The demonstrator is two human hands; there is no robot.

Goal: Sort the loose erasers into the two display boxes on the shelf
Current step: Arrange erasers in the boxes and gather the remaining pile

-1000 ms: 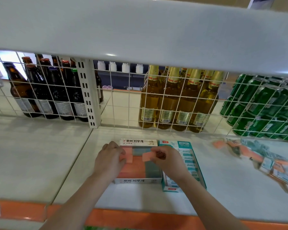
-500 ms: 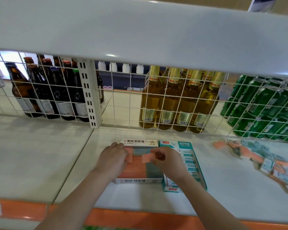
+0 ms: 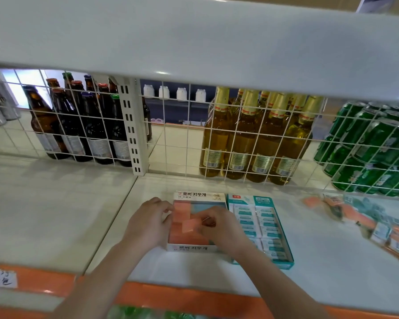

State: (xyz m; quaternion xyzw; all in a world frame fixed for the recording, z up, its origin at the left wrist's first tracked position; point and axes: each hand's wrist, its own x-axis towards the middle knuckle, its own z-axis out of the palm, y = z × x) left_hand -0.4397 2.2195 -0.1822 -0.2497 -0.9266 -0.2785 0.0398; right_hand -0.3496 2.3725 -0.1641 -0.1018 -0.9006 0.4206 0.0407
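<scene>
Two cardboard display boxes sit side by side on the white shelf (image 3: 217, 279), and both hands work over the nearer-left one. That white box with Korean lettering (image 3: 196, 247) holds flat pink rectangular erasers (image 3: 179, 217), with a grey-blue patch showing at its far right corner. The left hand (image 3: 148, 223) rests at the box's left wall, fingers curled toward the top pink eraser by its fingertips; whether it actually grips one cannot be told. The right hand (image 3: 219, 226) hovers over the box's right half, thumb and fingers pinching a single pink eraser (image 3: 189, 225) that lies tilted just above the stacked ones, between the two hands.

Touching the white box on the right hand's outer side stands the teal-edged box (image 3: 286, 264), filled with rows of white-and-teal wrapped erasers (image 3: 266, 229). Well beyond it, further right of the right hand, a blurred loose heap of pink and teal-wrapped erasers (image 3: 364, 217) lies on the shelf.

Past both hands rises a white wire grid (image 3: 184, 139). Behind it, ahead of the left hand, stand dark brown glass bottles (image 3: 62, 125); ahead of the right hand, golden foil-topped bottles (image 3: 249, 139); and far right, stacked green cans (image 3: 366, 153).
</scene>
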